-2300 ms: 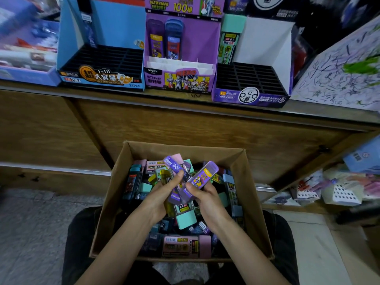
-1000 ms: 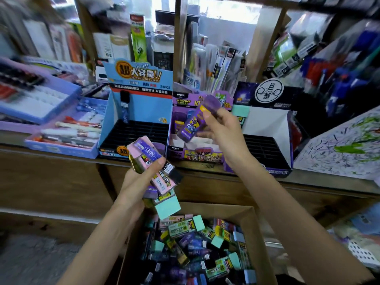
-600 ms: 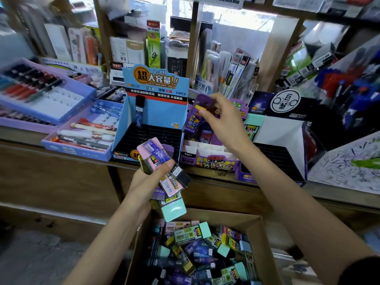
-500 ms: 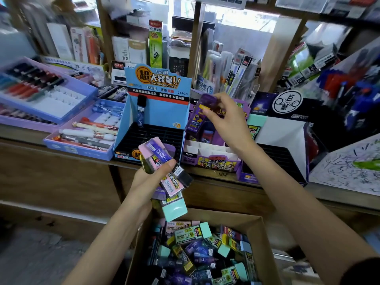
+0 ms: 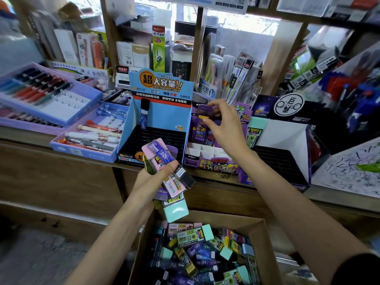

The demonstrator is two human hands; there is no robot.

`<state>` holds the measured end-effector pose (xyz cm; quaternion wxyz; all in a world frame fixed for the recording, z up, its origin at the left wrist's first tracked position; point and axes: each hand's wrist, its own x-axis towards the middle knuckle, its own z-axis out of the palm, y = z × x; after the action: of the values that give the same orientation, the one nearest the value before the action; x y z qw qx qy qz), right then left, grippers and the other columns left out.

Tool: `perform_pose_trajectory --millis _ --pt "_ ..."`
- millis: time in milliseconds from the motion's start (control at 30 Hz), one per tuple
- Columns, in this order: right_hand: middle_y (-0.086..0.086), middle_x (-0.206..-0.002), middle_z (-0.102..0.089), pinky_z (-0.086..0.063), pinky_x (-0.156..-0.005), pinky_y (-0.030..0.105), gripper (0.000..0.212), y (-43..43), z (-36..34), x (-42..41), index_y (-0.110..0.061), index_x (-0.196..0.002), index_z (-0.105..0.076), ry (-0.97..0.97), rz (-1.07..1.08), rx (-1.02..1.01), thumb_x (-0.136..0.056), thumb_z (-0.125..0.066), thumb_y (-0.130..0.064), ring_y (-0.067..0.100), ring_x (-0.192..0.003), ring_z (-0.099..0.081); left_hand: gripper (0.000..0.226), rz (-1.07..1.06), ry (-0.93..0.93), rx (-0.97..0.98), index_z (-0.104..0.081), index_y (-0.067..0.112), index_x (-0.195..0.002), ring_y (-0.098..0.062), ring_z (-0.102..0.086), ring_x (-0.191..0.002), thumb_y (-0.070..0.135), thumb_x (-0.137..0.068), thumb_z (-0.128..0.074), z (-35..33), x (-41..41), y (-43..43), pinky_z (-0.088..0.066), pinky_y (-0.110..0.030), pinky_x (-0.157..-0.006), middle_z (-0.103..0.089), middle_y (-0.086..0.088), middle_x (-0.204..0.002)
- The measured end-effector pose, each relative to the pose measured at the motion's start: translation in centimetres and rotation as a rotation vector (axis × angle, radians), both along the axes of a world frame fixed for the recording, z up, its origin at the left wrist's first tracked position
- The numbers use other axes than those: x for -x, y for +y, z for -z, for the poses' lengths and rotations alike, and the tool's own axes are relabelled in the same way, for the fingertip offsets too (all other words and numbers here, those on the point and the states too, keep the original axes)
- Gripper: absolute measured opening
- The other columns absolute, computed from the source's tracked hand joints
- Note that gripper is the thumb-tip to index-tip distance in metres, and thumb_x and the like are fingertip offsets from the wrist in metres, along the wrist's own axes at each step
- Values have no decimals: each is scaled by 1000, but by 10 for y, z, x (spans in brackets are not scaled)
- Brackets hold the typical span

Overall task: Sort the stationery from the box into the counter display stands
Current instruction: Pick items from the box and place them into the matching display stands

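Stationery shop counter (image 5: 61, 177) of dark wood, crowded with display stands, with shelves of packaged pens behind. A person's right hand (image 5: 224, 124) reaches over the purple display stand (image 5: 211, 163), thumb and fingertips pinching a purple lead-refill case (image 5: 205, 111) just above the cases standing in its back row. Their left hand (image 5: 152, 177), lower and nearer, grips a fanned bundle of refill cases (image 5: 164, 159), pink, purple, black and mint, in front of the blue display stand (image 5: 160, 112). Below, an open cardboard box (image 5: 236, 219) holds many more mixed cases.
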<state>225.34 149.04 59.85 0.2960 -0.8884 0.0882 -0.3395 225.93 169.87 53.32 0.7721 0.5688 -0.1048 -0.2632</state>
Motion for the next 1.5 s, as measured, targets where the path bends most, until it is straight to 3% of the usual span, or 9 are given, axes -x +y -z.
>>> perform_pose_trajectory --millis 167,367,567,667,800,967,1100,1367,1500 --pt "7 -96 -61 -48 -86 42 29 -2 -2 -4 -18 -106 -53 9 -26 -137 -83 -70 -17 22 -93 -56 23 -10 -7 -24 -69 26 -86 -11 -70 -62 35 -65 -71 0 1 -1 -49 -20 -45 -74 1 -74" --pt "0 -96 -56 -35 -84 31 23 -7 12 -7 -12 -96 -59 66 17 193 -80 -73 -22 26 -99 -47 28 -8 -16 -31 -67 25 -89 -11 -71 -64 37 -64 -71 -2 0 -1 -50 -19 -46 -74 2 -74" --pt "8 -108 -56 -32 -96 32 23 -1 10 6 -9 -109 -67 40 79 338 -91 -60 -22 25 -110 -44 25 -19 -14 0 -66 21 -90 -11 -70 -62 32 -68 -70 -7 0 -1 -50 -19 -46 -74 2 -73" --pt "-4 -95 -56 -35 -78 17 17 20 9 29 -15 -99 -65 29 -75 73 -93 -54 -28 8 -92 -48 29 -56 17 15 -66 20 -91 -14 -72 -68 33 -67 -72 -8 -3 -2 -52 -21 -50 -75 0 -79" --pt "-9 -93 -63 -44 -72 20 21 58 31 52 -31 -95 -59 426 -311 -381 -86 -57 -50 2 -83 -57 32 -68 63 44 -65 20 -92 -16 -72 -70 35 -65 -72 -8 -7 -3 -55 -24 -53 -75 -2 -81" --pt "0 -102 -63 -46 -58 24 16 80 47 49 -26 -96 -54 421 -281 -581 -87 -66 -22 10 -77 -61 31 -48 86 36 -65 15 -94 -18 -72 -70 31 -68 -71 -6 -10 3 -56 -25 -54 -75 -6 -81" --pt "-5 -88 -67 -46 -52 16 11 85 42 48 -16 -97 -63 331 -315 -636 -86 -66 -14 -2 -63 -61 35 23 65 93 -65 11 -102 -20 -72 -78 24 -70 -69 -5 -12 15 -57 -27 -61 -74 -10 -91" --pt "8 -91 -70 -52 -61 16 19 83 9 25 -16 -95 -64 141 -285 -904 -84 -65 -1 10 -73 -69 15 -65 5 45 -66 11 -96 -20 -72 -74 8 -81 -65 -16 -31 35 -57 -27 -56 -75 -8 -89" --pt "7 -85 -67 -56 -66 21 22 66 -24 -10 -13 -95 -62 60 -221 -680 -84 -62 6 16 -73 -67 16 -122 -34 -11 -65 10 -99 -23 -71 -81 7 -83 -65 -17 -45 50 -59 -34 -68 -74 -10 -95"
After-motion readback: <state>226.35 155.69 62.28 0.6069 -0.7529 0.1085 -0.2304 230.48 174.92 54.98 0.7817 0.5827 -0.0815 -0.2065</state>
